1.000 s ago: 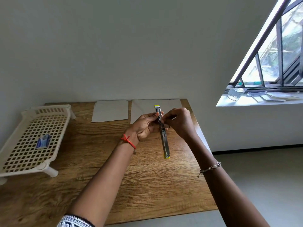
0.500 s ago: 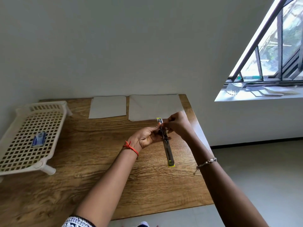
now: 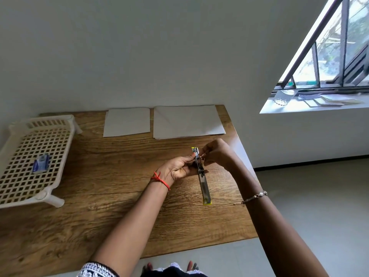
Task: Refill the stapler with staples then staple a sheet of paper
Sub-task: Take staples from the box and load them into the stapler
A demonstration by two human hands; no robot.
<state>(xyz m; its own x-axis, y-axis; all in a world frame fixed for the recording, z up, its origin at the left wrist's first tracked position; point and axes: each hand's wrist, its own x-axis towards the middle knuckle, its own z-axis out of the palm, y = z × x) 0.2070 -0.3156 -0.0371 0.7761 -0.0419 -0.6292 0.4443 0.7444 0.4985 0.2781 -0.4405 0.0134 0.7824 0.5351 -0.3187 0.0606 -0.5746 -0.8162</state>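
The stapler (image 3: 203,182), metal with yellow ends, is swung fully open into one long strip above the wooden table (image 3: 99,196). My left hand (image 3: 177,169) grips it at the middle hinge. My right hand (image 3: 216,154) pinches at its far end, fingertips closed on something small that I cannot make out. Two sheets of white paper lie at the table's far edge: a smaller sheet (image 3: 126,121) and a larger sheet (image 3: 188,121). A small blue staple box (image 3: 41,166) rests on the white rack.
A white plastic lattice rack (image 3: 26,176) on short legs stands at the table's left. The table's right edge borders grey floor (image 3: 319,206). A window sill (image 3: 311,104) with papers is at the right. My feet show below the near edge.
The view tilted downward, so the table shifted up in frame. Both hands and the open stapler lowered toward the table, away from the paper; my grip stays the same.
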